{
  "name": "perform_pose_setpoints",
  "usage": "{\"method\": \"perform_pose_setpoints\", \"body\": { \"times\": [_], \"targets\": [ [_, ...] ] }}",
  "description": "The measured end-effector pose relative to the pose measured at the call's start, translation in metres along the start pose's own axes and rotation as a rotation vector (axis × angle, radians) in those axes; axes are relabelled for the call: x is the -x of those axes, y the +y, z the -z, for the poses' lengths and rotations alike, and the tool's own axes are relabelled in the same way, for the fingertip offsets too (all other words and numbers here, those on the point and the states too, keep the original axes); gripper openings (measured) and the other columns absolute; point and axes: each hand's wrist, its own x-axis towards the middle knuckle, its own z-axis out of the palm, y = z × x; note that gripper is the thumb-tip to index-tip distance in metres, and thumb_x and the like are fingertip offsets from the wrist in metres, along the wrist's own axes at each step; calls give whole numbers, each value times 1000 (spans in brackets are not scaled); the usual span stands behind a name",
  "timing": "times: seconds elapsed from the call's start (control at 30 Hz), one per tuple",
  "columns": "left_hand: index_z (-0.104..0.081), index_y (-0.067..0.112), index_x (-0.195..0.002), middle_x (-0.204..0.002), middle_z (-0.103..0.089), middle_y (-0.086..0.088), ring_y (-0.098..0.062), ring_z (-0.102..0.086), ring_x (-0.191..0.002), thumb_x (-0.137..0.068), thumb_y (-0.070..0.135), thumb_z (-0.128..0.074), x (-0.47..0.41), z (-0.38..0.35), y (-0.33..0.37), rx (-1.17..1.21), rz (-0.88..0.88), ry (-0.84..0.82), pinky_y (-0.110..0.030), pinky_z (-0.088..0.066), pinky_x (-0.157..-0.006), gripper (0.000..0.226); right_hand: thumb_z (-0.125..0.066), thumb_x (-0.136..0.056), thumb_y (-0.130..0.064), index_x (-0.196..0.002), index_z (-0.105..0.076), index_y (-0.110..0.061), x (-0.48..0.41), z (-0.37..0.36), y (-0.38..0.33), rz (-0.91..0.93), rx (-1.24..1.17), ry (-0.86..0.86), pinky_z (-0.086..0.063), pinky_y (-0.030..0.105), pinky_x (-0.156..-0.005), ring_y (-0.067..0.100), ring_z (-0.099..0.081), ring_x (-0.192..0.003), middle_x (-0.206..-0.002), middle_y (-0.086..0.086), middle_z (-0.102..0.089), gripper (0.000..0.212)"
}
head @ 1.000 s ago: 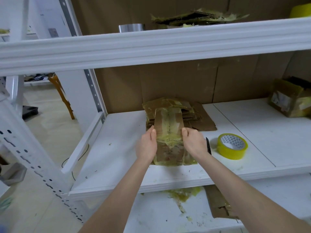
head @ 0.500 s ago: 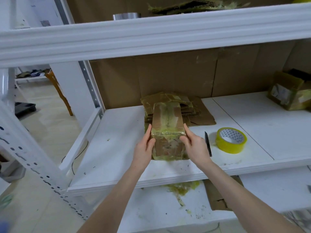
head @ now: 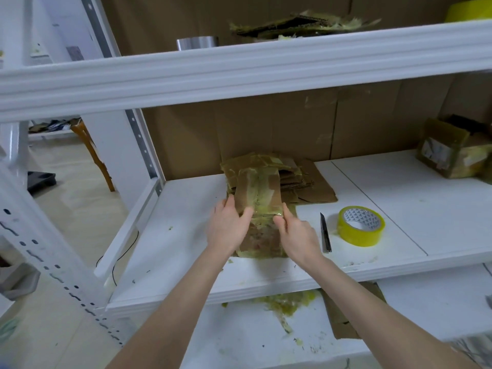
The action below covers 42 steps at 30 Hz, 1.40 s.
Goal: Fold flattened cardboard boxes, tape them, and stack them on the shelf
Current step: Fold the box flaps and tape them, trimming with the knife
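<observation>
box (head: 259, 193) sits on the shelf (head: 399, 198) left of the tape roll (head: 360, 226), cutter (head: 325, 233) between them, flat cardboard pile (head: 308, 182) behind-left of the roll. left hand (head: 229, 227) and right hand (head: 296, 235) clamp its two sides, fingers (head: 229, 202) curled round the edges, thumbs on the front face. Reads light, thin-walled, crushable; old tape looks slick. I'd grip bare cardboard near corners, gentle squeeze

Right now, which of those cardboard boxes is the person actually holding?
The taped box at the front of the shelf, gripped between the left hand and right hand. The flat stack lies behind it, and the far-right box sits alone.
</observation>
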Motion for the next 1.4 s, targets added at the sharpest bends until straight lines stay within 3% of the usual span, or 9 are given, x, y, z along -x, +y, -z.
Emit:
{"method": "perform_pose_setpoints", "body": {
  "times": [0.2,0.27,0.37,0.47,0.57,0.73,0.9,1.1,1.4],
  "targets": [
    [-28,24,-144,-137,-44,-11,-31,-41,-126,-67,81,-51,-26,40,19,-577,45,-247,-44,-38,-94,99,-49,-96,-41,-144,-41,-26,25,-15,-22,235,49,-222,-49,32,-72,26,-63,-89,-93,3,-70,51],
    [-28,25,-143,-132,-45,-11,-30,-43,-120,-68,71,-57,-29,43,15,-628,7,-283,-41,-41,-91,92,-50,-96,-41,-115,-66,-28,23,-6,-17,220,37,-151,-42,25,-61,19,-61,-81,-88,-3,-69,27],
    [-19,29,-148,-139,-39,-8,-27,-40,-122,-65,58,-63,-34,62,5,-576,-157,-401,-39,-42,-98,99,-51,-97,-38,-93,-65,-25,9,18,-1,26,-257,130,-40,22,-55,13,-57,-67,-76,-6,-65,20],
    [-4,36,-151,-156,-13,2,-21,-20,-140,-68,40,-65,-28,84,-1,-602,-390,-568,-43,-18,-117,103,-58,-93,-36,-105,-60,-22,-18,44,16,-130,-611,289,-46,28,-76,16,-59,-88,-91,-7,-63,18],
    [-10,38,-151,-159,-5,4,-16,-4,-146,-83,14,-56,-15,79,-13,-624,-471,-443,-49,-2,-119,85,-64,-90,-38,-137,-47,-23,-38,47,22,-147,-716,-29,-38,26,-94,13,-49,-115,-125,-7,-51,52],
    [-17,13,-151,-159,-9,-8,-26,-14,-145,-95,15,-50,45,22,-26,64,-62,278,-39,-17,-118,65,-66,-89,-37,-126,-58,-29,-28,26,18,-113,-773,-338,-47,14,-72,8,-58,-102,-120,-2,-58,39],
    [-6,35,-152,-154,-28,10,-11,-30,-140,-63,71,-63,83,-26,3,801,216,-4,-43,-28,-115,112,-56,-94,-41,-124,-59,-33,-10,22,25,-86,-730,-119,-49,24,-88,7,-58,-105,-123,-4,-61,31],
    [-30,37,-146,-129,-56,17,-1,-54,-116,-94,29,-54,58,-14,34,771,-14,-8,-26,-46,-97,58,-68,-87,-34,-141,-34,-41,26,38,38,97,-693,-90,-46,15,-92,-8,-55,-108,-121,-27,-57,64],
    [-25,26,-150,-154,-30,4,-15,-28,-141,-103,38,-31,12,-25,27,493,-28,-108,-18,-20,-104,49,-45,-98,-43,-154,-15,-25,-4,16,39,43,-30,50,-49,36,-70,25,-64,-82,-89,9,-68,65]
  ]
}}
